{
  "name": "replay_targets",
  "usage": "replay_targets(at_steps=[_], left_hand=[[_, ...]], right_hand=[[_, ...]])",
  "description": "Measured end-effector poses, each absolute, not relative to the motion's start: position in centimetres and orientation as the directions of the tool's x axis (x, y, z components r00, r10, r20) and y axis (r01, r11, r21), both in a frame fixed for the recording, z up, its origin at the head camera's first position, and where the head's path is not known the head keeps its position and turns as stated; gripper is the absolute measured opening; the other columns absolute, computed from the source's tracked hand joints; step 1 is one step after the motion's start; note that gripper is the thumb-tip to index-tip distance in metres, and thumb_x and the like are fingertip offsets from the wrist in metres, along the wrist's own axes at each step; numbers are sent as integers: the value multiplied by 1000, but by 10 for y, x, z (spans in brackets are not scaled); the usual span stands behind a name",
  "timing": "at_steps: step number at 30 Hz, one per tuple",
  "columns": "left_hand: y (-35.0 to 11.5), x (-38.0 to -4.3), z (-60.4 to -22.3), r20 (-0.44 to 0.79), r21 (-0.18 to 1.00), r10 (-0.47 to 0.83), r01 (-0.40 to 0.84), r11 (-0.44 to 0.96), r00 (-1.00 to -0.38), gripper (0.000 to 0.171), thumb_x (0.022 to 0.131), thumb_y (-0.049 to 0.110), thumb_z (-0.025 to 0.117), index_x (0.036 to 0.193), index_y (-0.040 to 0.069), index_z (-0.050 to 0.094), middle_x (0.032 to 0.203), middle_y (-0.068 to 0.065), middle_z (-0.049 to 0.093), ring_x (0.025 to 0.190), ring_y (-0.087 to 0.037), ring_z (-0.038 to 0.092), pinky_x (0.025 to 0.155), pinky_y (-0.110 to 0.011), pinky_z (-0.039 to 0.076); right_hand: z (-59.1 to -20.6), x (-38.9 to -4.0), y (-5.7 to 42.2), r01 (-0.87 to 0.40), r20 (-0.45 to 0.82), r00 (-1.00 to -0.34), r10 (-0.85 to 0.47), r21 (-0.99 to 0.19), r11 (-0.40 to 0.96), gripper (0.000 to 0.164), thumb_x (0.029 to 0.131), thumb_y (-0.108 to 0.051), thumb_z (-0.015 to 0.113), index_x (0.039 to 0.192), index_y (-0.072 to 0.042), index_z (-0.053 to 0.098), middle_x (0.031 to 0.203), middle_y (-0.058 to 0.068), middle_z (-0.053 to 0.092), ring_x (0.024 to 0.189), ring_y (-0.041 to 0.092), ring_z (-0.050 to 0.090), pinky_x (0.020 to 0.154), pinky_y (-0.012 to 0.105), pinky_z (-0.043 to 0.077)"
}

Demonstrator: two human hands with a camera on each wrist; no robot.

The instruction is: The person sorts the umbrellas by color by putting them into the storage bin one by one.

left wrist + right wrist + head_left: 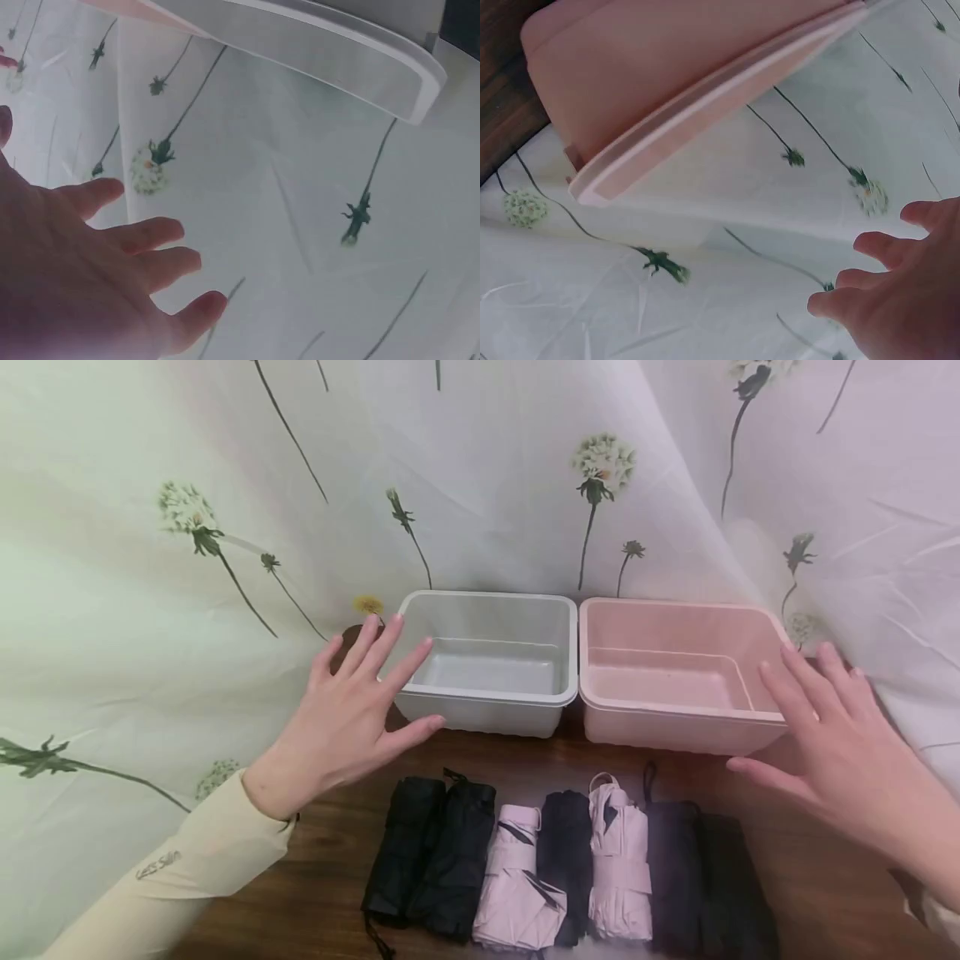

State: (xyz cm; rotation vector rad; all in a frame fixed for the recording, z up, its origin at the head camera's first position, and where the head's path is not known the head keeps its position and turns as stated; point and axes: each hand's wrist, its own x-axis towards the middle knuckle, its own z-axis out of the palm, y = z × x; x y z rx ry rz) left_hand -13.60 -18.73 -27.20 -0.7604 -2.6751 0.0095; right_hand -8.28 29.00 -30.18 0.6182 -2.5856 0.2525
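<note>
My left hand (345, 718) hovers beside the left side of a pale grey-white bin (480, 714), its fingers spread and holding nothing. On the other side my right hand (847, 747) is held with fingers apart near the right end of a pink bin (675, 731). Both bins stand side by side and look empty inside. In front of them lies a row of folded umbrellas: black ones at the left, such as this black umbrella (453, 860), a pink umbrella (517, 893), a dark umbrella (564, 860), another pink umbrella (621, 877), and black umbrellas (675, 877) at the right.
A dark brown wooden table (315, 868) carries everything. Behind and to both sides hangs a white cloth (495, 485) printed with dandelions, close against the backs of the bins.
</note>
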Motion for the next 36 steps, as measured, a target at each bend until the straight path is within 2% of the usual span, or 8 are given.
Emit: replay_targets(at_steps=[5, 13, 19, 21, 23, 26, 29, 36], left_hand=[[-196, -141, -272, 385, 18, 447, 491, 871, -807, 75, 92, 61, 48, 154, 26, 24, 162, -13, 15, 148, -37, 16, 110, -63, 19], [-231, -168, -296, 525, 355, 177, 403, 844, -833, 55, 100, 38, 47, 145, 8, 40, 152, -21, 33, 139, -42, 32, 101, -66, 26], [-248, -187, -321, 428, 616, -21, 275, 738, -904, 46, 101, 28, 45, 137, -2, 46, 134, -27, 44, 121, -42, 45, 97, -56, 40], [-249, -191, -328, 340, 690, -67, 201, 695, -938, 47, 102, 28, 42, 137, -3, 45, 133, -28, 46, 116, -40, 48, 95, -50, 43], [-250, -195, -335, 230, 774, -105, 116, 623, -968, 48, 103, 30, 40, 138, -3, 43, 133, -24, 48, 111, -31, 52, 93, -39, 46], [-252, -202, -346, 20, 912, -114, -29, 409, -993, 49, 103, 34, 40, 140, 1, 38, 126, -12, 50, 100, -16, 55, 85, -24, 49], [-254, -207, -355, -177, 977, -56, -182, 113, -983, 50, 103, 37, 43, 141, 8, 32, 118, -1, 47, 94, -9, 55, 80, -18, 52], [-253, -214, -365, -329, 899, 134, -354, -258, -935, 41, 104, 30, 42, 140, 14, 32, 120, -1, 48, 94, -12, 59, 86, -24, 53]], right_hand=[[-297, -73, 291, -410, 524, -812, -257, -198, 890, 100, 80, -67, 63, 147, 1, 33, 149, 31, 32, 144, 51, 13, 121, 55, 6], [-312, -60, 296, -356, 616, -788, -29, -416, 837, 79, 84, -41, 70, 141, 6, 42, 136, 38, 43, 139, 50, 28, 122, 45, 12], [-348, -46, 304, -151, 460, -872, 168, -577, 802, 76, 86, -15, 72, 150, -9, 32, 136, 27, 50, 124, -8, 44, 101, 2, 24], [-363, -42, 306, -55, 356, -911, 208, -604, 795, 78, 88, -19, 71, 151, -8, 26, 134, 27, 51, 113, -2, 54, 86, -1, 32], [-378, -40, 306, 35, 243, -943, 228, -608, 793, 80, 90, -25, 68, 152, -4, 21, 130, 29, 51, 104, 10, 60, 75, 7, 44], [-401, -35, 307, 128, 74, -975, 211, -589, 798, 85, 93, -32, 63, 149, 8, 14, 126, 37, 48, 99, 50, 54, 74, 39, 53], [-420, -31, 306, 202, -114, -979, 167, -548, 812, 94, 95, -42, 58, 146, 17, 6, 126, 45, 40, 105, 58, 50, 77, 63, 47], [-447, -24, 294, 227, -322, -943, 83, -439, 870, 108, 90, -59, 57, 138, 25, 10, 127, 50, 30, 114, 62, 36, 89, 71, 39]])
